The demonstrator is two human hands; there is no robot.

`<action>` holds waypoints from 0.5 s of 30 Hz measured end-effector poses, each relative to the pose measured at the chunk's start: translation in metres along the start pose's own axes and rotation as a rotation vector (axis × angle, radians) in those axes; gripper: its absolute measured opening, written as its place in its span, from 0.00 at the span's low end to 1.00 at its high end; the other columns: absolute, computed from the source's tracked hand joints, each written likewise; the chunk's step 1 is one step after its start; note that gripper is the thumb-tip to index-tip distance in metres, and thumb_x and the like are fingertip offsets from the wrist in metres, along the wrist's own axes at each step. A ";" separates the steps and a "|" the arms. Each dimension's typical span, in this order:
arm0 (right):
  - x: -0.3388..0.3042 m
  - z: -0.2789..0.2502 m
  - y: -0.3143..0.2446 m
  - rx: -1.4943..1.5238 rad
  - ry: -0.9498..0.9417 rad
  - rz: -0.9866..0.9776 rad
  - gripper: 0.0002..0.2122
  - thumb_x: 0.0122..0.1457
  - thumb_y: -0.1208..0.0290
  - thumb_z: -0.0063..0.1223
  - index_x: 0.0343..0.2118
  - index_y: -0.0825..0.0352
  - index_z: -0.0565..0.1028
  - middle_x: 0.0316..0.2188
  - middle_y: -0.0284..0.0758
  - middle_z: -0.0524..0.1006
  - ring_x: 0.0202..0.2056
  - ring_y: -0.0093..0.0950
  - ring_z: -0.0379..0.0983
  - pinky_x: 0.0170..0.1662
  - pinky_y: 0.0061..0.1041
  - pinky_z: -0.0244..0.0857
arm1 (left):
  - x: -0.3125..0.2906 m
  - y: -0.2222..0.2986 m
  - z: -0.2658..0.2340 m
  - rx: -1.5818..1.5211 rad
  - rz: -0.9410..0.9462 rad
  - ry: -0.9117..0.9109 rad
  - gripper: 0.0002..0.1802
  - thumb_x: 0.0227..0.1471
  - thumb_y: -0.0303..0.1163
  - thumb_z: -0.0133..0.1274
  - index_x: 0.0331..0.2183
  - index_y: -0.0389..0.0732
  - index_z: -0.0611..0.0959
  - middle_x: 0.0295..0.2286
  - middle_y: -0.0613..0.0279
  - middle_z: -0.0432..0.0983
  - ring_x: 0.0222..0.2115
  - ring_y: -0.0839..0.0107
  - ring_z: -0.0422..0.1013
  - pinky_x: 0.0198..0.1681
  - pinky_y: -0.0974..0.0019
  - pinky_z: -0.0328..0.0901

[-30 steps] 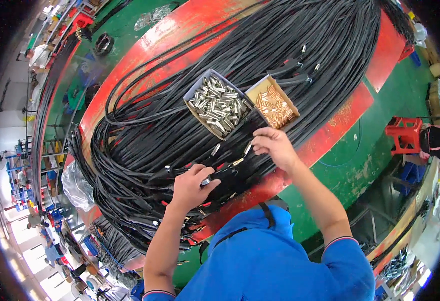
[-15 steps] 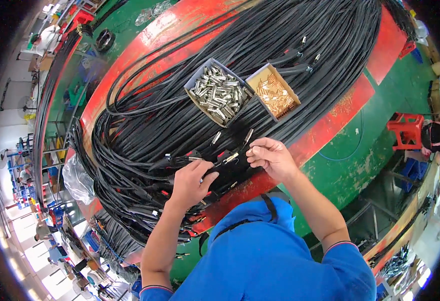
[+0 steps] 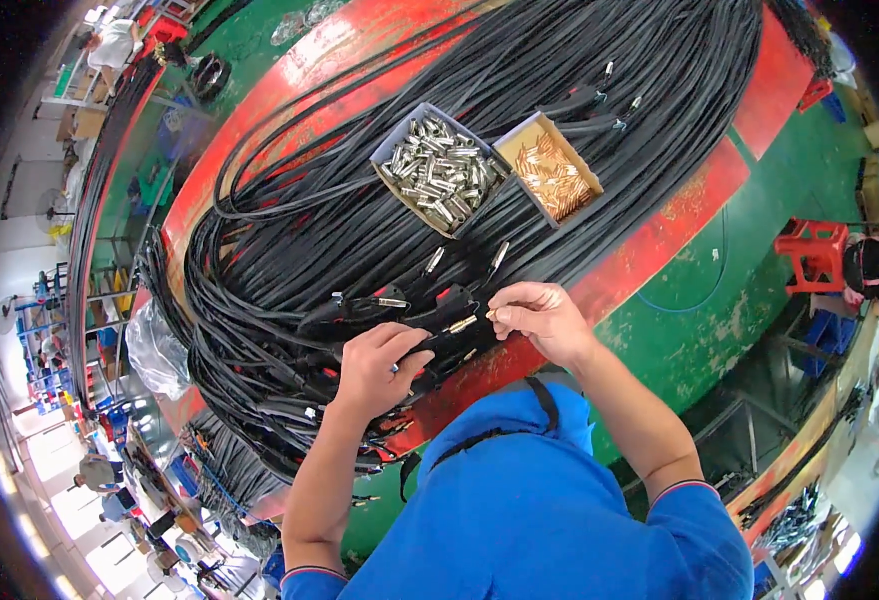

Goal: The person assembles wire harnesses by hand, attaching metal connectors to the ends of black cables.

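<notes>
Now left hand (image 3: pixel 374 365) clenched on black cable end (image 3: pixel 439 340) near table (image 3: pixel 659 255) front edge; right hand (image 3: pixel 544 318) pinching, apparently, small brass pin (image 3: pixel 490 314). Align squarely before seating.

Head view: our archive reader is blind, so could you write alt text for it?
A person in a blue shirt grips a black cable end in the left hand while the right hand pinches a small gold piece at its metal tip. Behind lie a large pile of black cables on a red table, with boxes of silver parts and gold parts.
</notes>
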State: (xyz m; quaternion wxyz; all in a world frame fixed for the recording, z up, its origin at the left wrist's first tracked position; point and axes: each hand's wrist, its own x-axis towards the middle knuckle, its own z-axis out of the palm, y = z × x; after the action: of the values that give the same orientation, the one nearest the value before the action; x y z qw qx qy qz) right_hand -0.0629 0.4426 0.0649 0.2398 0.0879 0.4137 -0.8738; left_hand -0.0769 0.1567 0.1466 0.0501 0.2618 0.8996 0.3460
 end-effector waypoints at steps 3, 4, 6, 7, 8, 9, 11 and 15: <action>-0.001 0.003 -0.002 0.134 -0.078 0.003 0.06 0.66 0.79 0.62 0.44 0.70 0.83 0.37 0.36 0.84 0.37 0.26 0.82 0.42 0.28 0.78 | -0.002 0.000 -0.002 -0.008 0.006 -0.006 0.13 0.47 0.30 0.71 0.37 0.41 0.88 0.33 0.59 0.84 0.32 0.56 0.81 0.34 0.57 0.75; -0.002 0.004 -0.003 0.267 -0.147 -0.006 0.06 0.66 0.78 0.62 0.44 0.69 0.83 0.37 0.35 0.83 0.37 0.26 0.81 0.41 0.27 0.77 | -0.002 0.001 -0.003 -0.010 0.002 -0.005 0.13 0.47 0.30 0.71 0.37 0.41 0.88 0.33 0.59 0.84 0.32 0.56 0.81 0.34 0.57 0.75; -0.001 0.004 -0.003 0.312 -0.177 -0.004 0.06 0.66 0.78 0.61 0.44 0.69 0.83 0.37 0.35 0.83 0.37 0.26 0.81 0.41 0.27 0.77 | -0.001 0.002 -0.005 -0.014 0.026 0.002 0.13 0.47 0.30 0.70 0.37 0.42 0.88 0.33 0.59 0.84 0.32 0.56 0.81 0.34 0.57 0.75; -0.001 0.003 -0.003 0.358 -0.205 -0.008 0.06 0.67 0.77 0.61 0.44 0.69 0.82 0.37 0.35 0.83 0.36 0.26 0.81 0.41 0.27 0.76 | -0.001 0.003 -0.006 -0.016 0.023 0.004 0.13 0.47 0.30 0.70 0.37 0.42 0.88 0.33 0.59 0.84 0.32 0.56 0.81 0.34 0.57 0.75; 0.000 0.004 -0.002 0.356 -0.205 -0.004 0.06 0.67 0.77 0.61 0.44 0.69 0.82 0.37 0.35 0.83 0.36 0.26 0.81 0.41 0.27 0.76 | -0.001 0.003 -0.007 -0.016 0.024 0.006 0.13 0.47 0.30 0.70 0.37 0.42 0.88 0.33 0.59 0.84 0.32 0.56 0.81 0.34 0.57 0.75; 0.000 0.005 -0.002 0.373 -0.217 -0.004 0.06 0.66 0.77 0.61 0.44 0.69 0.82 0.37 0.35 0.83 0.36 0.26 0.81 0.41 0.26 0.76 | -0.001 0.004 -0.007 -0.014 0.026 0.007 0.13 0.47 0.30 0.70 0.37 0.41 0.88 0.33 0.59 0.84 0.31 0.56 0.81 0.34 0.57 0.75; 0.001 0.005 -0.002 0.390 -0.230 -0.001 0.06 0.66 0.77 0.61 0.45 0.69 0.82 0.37 0.35 0.83 0.36 0.26 0.81 0.41 0.26 0.76 | -0.001 0.003 -0.008 -0.022 0.030 0.011 0.13 0.47 0.30 0.70 0.37 0.41 0.88 0.33 0.59 0.84 0.31 0.56 0.81 0.33 0.57 0.75; 0.002 0.008 -0.008 0.084 -0.106 -0.058 0.06 0.67 0.77 0.61 0.45 0.70 0.82 0.36 0.33 0.83 0.36 0.24 0.80 0.42 0.25 0.76 | -0.002 0.002 -0.010 -0.035 0.019 0.007 0.13 0.47 0.29 0.71 0.37 0.41 0.88 0.33 0.58 0.84 0.31 0.56 0.81 0.33 0.57 0.75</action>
State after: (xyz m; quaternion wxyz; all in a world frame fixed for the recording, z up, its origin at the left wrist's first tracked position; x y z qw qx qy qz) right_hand -0.0676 0.4402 0.0744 0.2322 0.0396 0.3656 -0.9005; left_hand -0.0766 0.1508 0.1552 0.0482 0.2679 0.8910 0.3634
